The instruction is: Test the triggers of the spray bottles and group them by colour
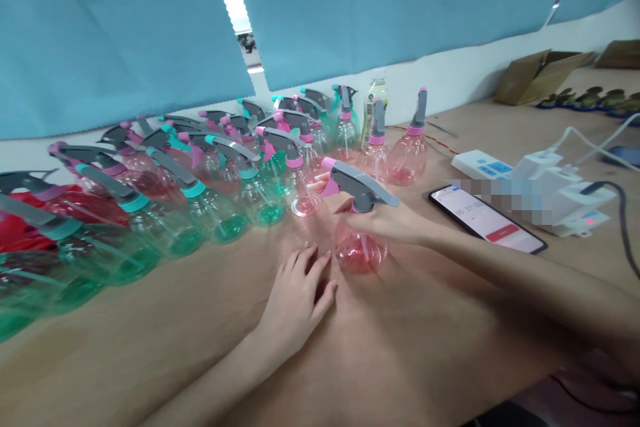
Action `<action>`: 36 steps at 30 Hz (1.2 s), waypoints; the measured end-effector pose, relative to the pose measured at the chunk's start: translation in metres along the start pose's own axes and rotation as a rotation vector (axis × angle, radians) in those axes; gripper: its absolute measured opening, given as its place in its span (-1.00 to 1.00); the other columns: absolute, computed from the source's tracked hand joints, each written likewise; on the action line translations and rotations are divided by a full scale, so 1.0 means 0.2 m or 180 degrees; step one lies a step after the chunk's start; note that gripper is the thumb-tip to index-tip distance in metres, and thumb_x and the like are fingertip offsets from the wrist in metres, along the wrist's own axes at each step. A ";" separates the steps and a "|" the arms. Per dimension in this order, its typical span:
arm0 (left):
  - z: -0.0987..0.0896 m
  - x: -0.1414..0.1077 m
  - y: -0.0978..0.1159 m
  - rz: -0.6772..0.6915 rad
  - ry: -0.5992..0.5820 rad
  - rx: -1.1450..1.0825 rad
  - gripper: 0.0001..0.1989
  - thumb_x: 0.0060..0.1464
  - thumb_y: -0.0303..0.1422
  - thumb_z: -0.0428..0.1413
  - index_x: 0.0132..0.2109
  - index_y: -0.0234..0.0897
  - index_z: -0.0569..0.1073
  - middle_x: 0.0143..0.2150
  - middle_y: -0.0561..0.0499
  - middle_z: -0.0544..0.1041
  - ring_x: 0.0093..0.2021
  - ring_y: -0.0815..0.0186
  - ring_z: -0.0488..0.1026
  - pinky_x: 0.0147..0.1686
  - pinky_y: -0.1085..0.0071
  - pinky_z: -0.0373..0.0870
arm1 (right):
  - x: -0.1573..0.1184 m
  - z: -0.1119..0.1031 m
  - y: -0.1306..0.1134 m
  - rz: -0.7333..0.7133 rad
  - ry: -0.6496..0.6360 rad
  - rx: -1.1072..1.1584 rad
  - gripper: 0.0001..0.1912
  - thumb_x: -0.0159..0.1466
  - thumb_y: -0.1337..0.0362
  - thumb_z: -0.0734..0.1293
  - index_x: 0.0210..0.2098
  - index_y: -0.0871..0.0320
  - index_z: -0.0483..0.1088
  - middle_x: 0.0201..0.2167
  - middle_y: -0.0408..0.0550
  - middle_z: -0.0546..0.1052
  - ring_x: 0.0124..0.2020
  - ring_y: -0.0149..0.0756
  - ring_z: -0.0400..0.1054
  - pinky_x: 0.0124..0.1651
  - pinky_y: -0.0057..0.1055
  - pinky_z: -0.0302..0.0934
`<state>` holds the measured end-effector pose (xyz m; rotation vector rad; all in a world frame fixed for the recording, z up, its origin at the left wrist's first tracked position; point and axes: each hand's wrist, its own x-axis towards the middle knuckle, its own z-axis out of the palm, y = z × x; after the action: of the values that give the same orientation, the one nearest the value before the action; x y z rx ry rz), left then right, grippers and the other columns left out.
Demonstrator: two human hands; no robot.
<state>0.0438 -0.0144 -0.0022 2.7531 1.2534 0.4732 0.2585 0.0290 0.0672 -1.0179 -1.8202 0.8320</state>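
Resting our left hand (297, 290), fingers loose, on the bench (425, 333), we have our right hand (384, 222) at the pink bottle (361, 257), between the front and back edges. We can't tell if those fingers grip.

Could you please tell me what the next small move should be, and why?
Perhaps bring the left hand to the nearest pink spray bottle to steady it: that hand is free beside it, and only the right hand is at it.

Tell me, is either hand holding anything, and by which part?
The right hand is at the top of the pink spray bottle, just below its grey head; whether it grips there cannot be told. The left hand holds nothing.
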 end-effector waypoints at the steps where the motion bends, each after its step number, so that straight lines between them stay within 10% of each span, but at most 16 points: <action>1: 0.00 0.00 0.00 0.0008 0.0008 -0.0007 -0.64 0.26 -0.29 -0.01 0.16 -0.28 0.35 0.15 -0.23 0.37 0.16 -0.01 0.29 0.07 -0.01 0.30 | 0.00 0.00 0.00 0.0025 -0.0030 -0.0018 -0.98 0.11 0.31 0.31 -0.44 0.06 0.36 -0.47 -0.17 0.44 -0.39 -0.35 0.33 -0.26 -0.38 0.30; 11: 0.00 0.00 -0.01 0.0018 0.0016 0.0011 -0.65 0.27 -0.28 -0.02 0.15 -0.26 0.35 0.16 -0.22 0.36 0.17 0.00 0.28 0.07 0.00 0.30 | 0.00 0.00 0.05 0.0271 -0.0192 0.0053 -0.80 0.12 0.09 0.39 -0.38 0.07 0.41 -0.36 -0.11 0.52 -0.30 -0.29 0.41 -0.22 -0.31 0.33; 36: 0.01 0.00 -0.01 0.0001 -0.0098 0.0041 -0.63 0.27 -0.30 -0.01 0.16 -0.33 0.36 0.16 -0.25 0.35 0.17 -0.03 0.26 0.10 -0.01 0.27 | -0.01 0.04 0.08 -0.0354 0.0292 -0.0070 -0.62 0.18 0.27 0.33 0.00 -0.01 0.33 -0.36 -0.20 0.46 -0.35 -0.36 0.38 -0.24 -0.36 0.33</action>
<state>0.0430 -0.0123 -0.0035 2.7602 1.2535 0.4229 0.2568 0.0329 0.0489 -0.9441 -1.7938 0.6886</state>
